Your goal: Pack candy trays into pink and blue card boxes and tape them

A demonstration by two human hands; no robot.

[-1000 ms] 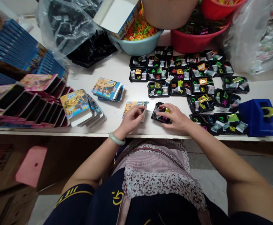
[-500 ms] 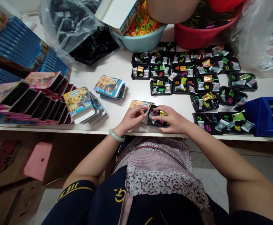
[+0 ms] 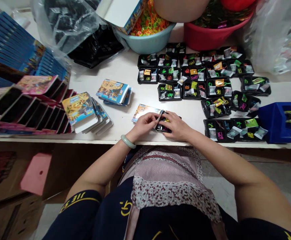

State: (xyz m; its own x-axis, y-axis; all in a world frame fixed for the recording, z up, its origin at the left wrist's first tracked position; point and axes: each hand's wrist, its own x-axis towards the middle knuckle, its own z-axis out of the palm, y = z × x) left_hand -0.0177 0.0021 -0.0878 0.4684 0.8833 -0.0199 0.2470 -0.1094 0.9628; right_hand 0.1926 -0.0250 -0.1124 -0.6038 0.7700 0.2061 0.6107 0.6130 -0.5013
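Observation:
A small printed card box [image 3: 144, 111] lies near the table's front edge, its open end facing right. My left hand [image 3: 145, 125] is closed on the box at that end, thumb and forefinger pinching a raised flap. Just right of it, a black compartment tray [image 3: 162, 128] with small colourful pieces sits at the opening, partly hidden by fingers. My right hand [image 3: 176, 127] curls over the tray from the right and grips it. How far the tray is inside the box, I cannot tell.
Several filled black trays [image 3: 194, 90] cover the right side, beside a blue tape dispenser [image 3: 272, 121]. Printed boxes [image 3: 79, 110] are stacked at left, near pink open boxes [image 3: 38, 85]. A light-blue basin [image 3: 149, 41] and a red basin [image 3: 206, 36] stand behind.
My right hand and the black tray have moved left, closer to the box's open end. My left hand stays at the flap. The whole view has shifted slightly.

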